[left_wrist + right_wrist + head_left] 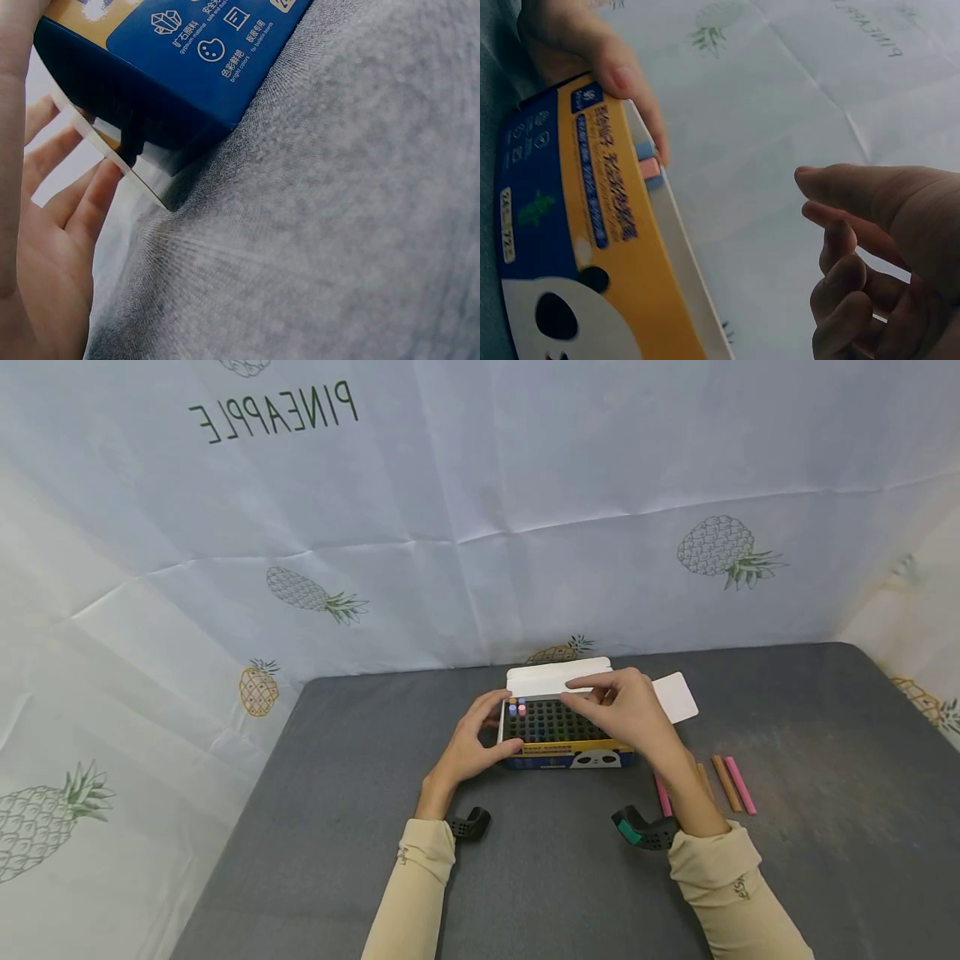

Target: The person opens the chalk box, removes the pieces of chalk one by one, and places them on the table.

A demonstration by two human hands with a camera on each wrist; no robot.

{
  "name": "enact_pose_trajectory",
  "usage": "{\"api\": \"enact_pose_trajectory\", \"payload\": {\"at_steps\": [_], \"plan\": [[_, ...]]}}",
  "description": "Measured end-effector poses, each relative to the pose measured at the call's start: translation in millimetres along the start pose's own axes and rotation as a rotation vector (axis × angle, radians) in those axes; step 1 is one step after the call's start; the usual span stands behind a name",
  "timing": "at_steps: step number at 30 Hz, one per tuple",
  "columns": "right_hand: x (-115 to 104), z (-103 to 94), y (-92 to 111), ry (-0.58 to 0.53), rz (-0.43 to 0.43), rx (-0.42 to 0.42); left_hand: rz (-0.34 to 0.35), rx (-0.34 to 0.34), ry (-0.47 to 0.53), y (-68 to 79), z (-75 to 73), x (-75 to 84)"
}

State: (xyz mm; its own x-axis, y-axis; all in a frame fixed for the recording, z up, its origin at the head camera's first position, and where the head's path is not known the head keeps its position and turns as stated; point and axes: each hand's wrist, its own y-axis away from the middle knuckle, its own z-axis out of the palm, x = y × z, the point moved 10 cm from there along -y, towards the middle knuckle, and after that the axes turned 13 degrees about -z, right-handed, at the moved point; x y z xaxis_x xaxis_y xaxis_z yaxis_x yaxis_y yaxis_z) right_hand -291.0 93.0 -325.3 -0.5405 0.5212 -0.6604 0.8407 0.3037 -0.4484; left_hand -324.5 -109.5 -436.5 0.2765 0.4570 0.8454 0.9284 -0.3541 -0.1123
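Blue-yellow panda-print box (553, 761), black holed insert (546, 720); left fingers (507, 749) grip box, right fingers (592, 680) parted.

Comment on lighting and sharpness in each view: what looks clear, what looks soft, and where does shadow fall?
Head: the cloth is lit softly, without harsh glare; left wrist: printing on the box is readable, but the tabletop looks blurred; right wrist: the right hand is partly shadowed against the paler cloth.

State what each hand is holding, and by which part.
The left hand grips the box by its left end, thumb on the front. The right hand holds nothing; its thumb and forefinger are apart.
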Motion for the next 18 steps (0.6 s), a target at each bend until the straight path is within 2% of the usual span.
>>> {"api": "enact_pose_trajectory", "payload": {"at_steps": [10, 18], "plan": [[-2.3, 39.8, -12.2, 0.024, -0.018, -0.043, 0.007, -0.003, -0.006, -0.6, 0.6, 0.9], [6.6, 68.3, -16.0, 0.065, 0.066, -0.054, 0.036, 0.002, 0.0, -0.4, -0.6, 2.1]]}}
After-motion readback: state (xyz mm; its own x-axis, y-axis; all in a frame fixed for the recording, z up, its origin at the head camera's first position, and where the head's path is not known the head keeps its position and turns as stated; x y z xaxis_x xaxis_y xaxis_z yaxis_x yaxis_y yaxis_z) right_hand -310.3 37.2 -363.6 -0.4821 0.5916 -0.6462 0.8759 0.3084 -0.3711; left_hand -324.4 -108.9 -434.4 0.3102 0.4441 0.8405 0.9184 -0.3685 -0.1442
